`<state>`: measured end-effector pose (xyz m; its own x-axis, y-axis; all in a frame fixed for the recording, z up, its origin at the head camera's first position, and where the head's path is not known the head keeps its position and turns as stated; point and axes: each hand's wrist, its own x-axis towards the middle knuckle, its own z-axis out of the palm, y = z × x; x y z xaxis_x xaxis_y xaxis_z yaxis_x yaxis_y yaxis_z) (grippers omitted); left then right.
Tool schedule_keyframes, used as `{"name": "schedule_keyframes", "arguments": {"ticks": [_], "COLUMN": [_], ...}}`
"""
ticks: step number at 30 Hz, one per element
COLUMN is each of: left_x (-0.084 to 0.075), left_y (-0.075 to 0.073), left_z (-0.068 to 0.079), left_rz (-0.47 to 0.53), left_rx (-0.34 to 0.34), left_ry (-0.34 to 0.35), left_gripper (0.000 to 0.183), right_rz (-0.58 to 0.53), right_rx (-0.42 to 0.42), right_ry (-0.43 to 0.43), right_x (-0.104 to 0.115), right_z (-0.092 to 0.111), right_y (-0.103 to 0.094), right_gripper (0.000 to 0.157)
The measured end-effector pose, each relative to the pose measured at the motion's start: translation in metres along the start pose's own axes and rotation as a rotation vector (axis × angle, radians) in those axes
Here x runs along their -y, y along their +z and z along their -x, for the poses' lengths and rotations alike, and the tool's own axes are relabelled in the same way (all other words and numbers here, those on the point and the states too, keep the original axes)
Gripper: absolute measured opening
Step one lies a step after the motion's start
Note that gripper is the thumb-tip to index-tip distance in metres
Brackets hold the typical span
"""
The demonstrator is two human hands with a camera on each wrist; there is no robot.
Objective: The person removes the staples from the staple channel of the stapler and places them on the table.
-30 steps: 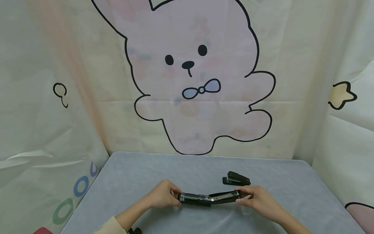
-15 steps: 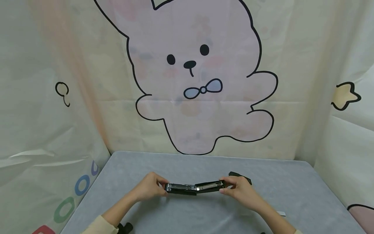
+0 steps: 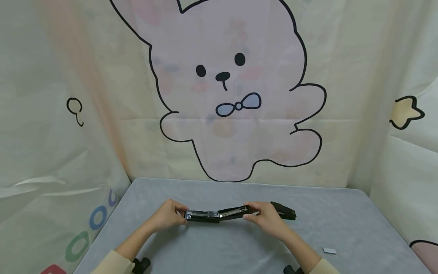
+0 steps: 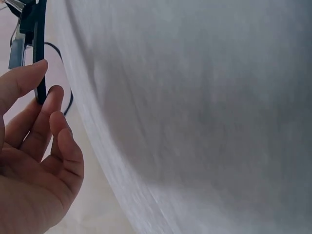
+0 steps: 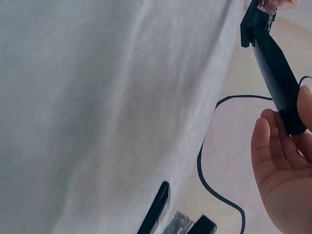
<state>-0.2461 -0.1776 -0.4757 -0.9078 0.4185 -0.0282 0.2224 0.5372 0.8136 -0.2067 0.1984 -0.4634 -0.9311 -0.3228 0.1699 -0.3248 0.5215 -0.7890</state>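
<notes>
A black stapler [image 3: 203,216], swung wide at its hinge, is held up between both hands above the table. My left hand [image 3: 167,215] pinches its left end; in the left wrist view the thumb and fingers [image 4: 56,95] grip the black edge. With thumb and fingers, my right hand [image 3: 267,217] pinches the other end. The right wrist view shows that black arm [image 5: 278,73] running into the right hand [image 5: 282,175]. The metal channel inside faces up in the head view. A second black stapler [image 3: 284,211] lies behind the right hand, partly hidden by it.
A small pale staple strip or block [image 3: 329,250] lies on the grey-blue cloth-covered table [image 3: 222,251], right of the right forearm. Printed fabric curtains [image 3: 137,152] stand behind the table and at both sides.
Both hands have carried the opened stapler left and away from the body. The right hand now covers part of the second stapler, and the small pale piece has come into view.
</notes>
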Motion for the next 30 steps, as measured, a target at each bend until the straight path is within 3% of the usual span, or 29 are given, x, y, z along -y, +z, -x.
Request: {"name": "schedule_keyframes", "arguments": {"ticks": [5, 13, 30], "left_x": [0.008, 0.018, 0.029], "left_y": [-0.007, -0.013, -0.013], "left_z": [-0.004, -0.01, -0.012], "left_rz": [-0.014, -0.068, -0.136], "left_rx": [-0.003, -0.018, -0.019], "left_ry": [-0.015, 0.035, -0.046], "left_gripper": [0.044, 0.041, 0.038], "right_rz": [0.007, 0.011, -0.052], "right_rx": [-0.005, -0.021, 0.025], "right_ry": [0.03, 0.041, 0.094], "right_x": [0.002, 0.006, -0.006], "right_z": [-0.008, -0.016, -0.025], "right_y": [0.011, 0.025, 0.037], "right_gripper": [0.041, 0.042, 0.043]}}
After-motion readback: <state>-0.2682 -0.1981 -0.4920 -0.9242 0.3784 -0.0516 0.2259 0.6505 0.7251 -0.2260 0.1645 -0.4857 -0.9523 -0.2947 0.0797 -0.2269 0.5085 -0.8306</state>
